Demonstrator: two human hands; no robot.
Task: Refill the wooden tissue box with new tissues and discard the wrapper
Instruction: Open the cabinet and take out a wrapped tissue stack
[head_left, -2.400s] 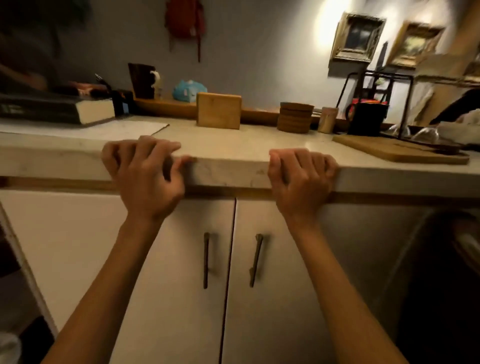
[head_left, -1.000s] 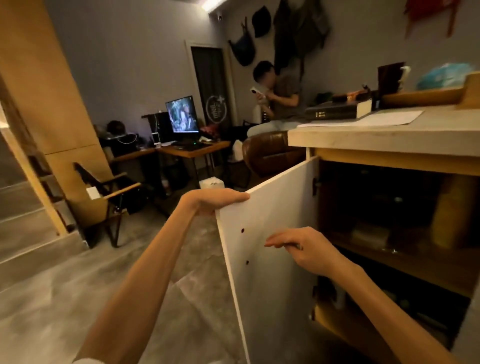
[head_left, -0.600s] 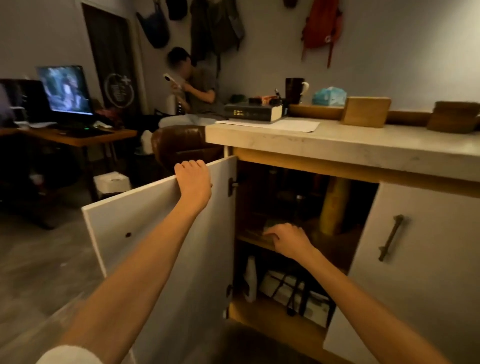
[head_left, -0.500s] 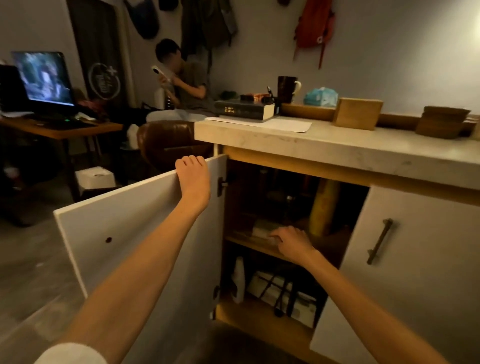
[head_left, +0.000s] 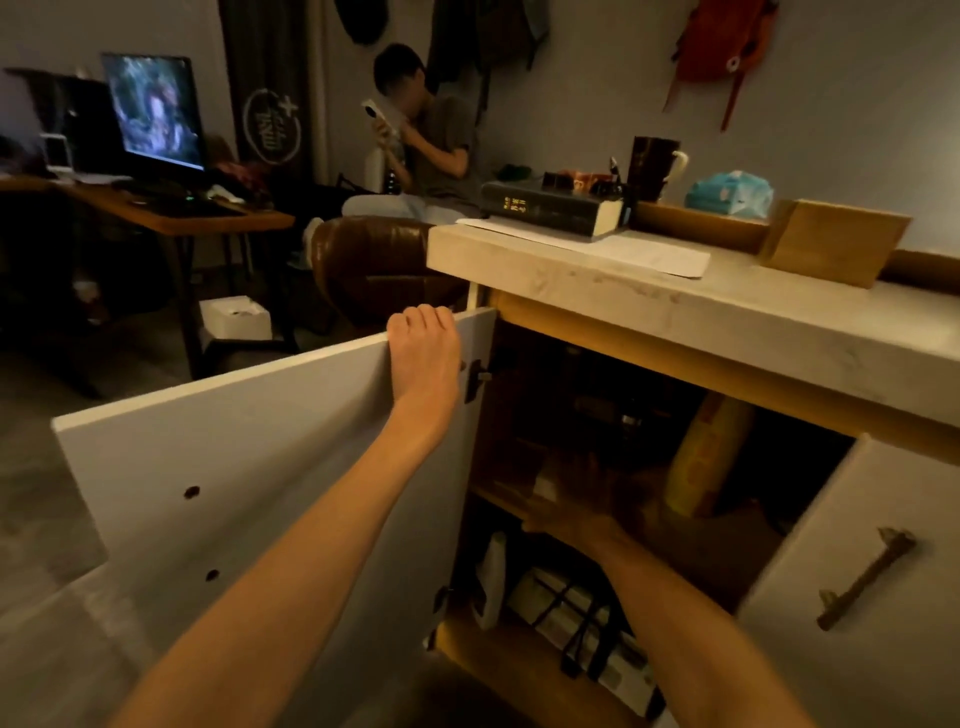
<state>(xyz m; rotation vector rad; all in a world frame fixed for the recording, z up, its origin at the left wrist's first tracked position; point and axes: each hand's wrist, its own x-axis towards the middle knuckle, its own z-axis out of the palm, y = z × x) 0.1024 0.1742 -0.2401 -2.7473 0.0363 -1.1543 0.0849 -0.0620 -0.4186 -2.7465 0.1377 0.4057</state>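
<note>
The wooden tissue box (head_left: 836, 241) stands on the pale countertop (head_left: 727, 317), at the back right. A blue soft tissue pack (head_left: 730, 195) lies on the wooden ledge behind it. My left hand (head_left: 423, 353) grips the top edge of the open white cabinet door (head_left: 249, 467). My right hand (head_left: 587, 501) reaches into the dark cabinet over the middle shelf, blurred, its fingers looking spread. A small pale pack (head_left: 543, 488) lies on that shelf just left of the hand; whether they touch is unclear.
A tall yellow bottle (head_left: 706, 457) stands on the shelf right of my hand. A white bottle (head_left: 493, 577) and flat boxes (head_left: 582, 623) fill the bottom shelf. The right door (head_left: 865, 582) is closed. A thick book (head_left: 550, 208) and mug (head_left: 652, 166) sit on the counter; a seated person (head_left: 431, 140) is behind.
My right hand has gone deeper into the cabinet along the middle shelf. My left hand has kept its hold on the door's top edge, and the door stays open.
</note>
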